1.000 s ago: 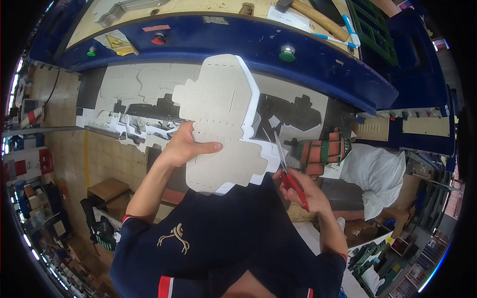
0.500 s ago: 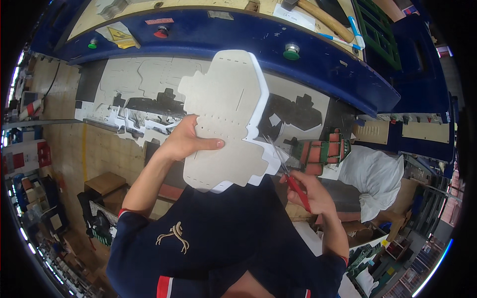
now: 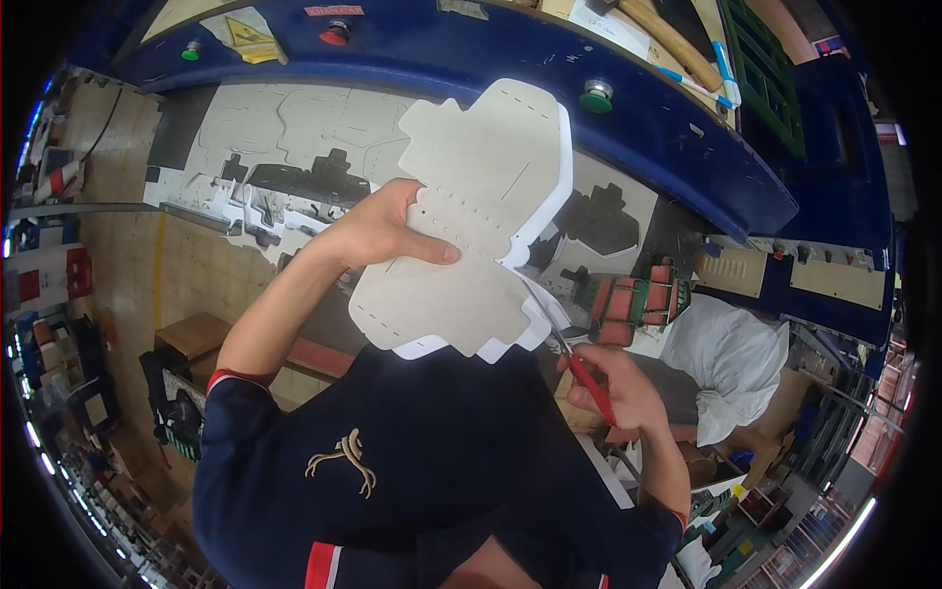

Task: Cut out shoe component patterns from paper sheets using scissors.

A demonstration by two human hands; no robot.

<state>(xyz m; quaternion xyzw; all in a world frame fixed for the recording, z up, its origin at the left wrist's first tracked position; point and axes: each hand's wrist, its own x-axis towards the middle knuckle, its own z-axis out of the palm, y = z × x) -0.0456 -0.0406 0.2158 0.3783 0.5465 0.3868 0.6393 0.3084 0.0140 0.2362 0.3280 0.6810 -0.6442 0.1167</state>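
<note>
My left hand [image 3: 378, 231] grips a pale grey die-cut sheet [image 3: 491, 147], its thumb lying across the top and its fingers hidden underneath. Rows of small holes and slits run over the sheet, and a white layer [image 3: 559, 187] shows beneath along its right and lower edges. Red-handled scissors [image 3: 589, 383] are held in my right hand [image 3: 633, 391]. Their blades point up and left to the notched right edge of the sheet. Whether the blades touch the material or lie over it, I cannot tell.
Beyond the sheet runs a blue machine beam [image 3: 471, 54] with a green button [image 3: 596, 96] and a red one [image 3: 335, 34]. A hammer [image 3: 672, 44] lies above it. Right of my hands are a green-and-red cutting die [image 3: 638, 302] and a white bag [image 3: 731, 353]. Cut scraps [image 3: 255, 218] lie at left.
My left hand has raised the sheet slightly and turned it clockwise, its top leaning further right. The scissors stay nearly in place, their blades now nearer the sheet's edge.
</note>
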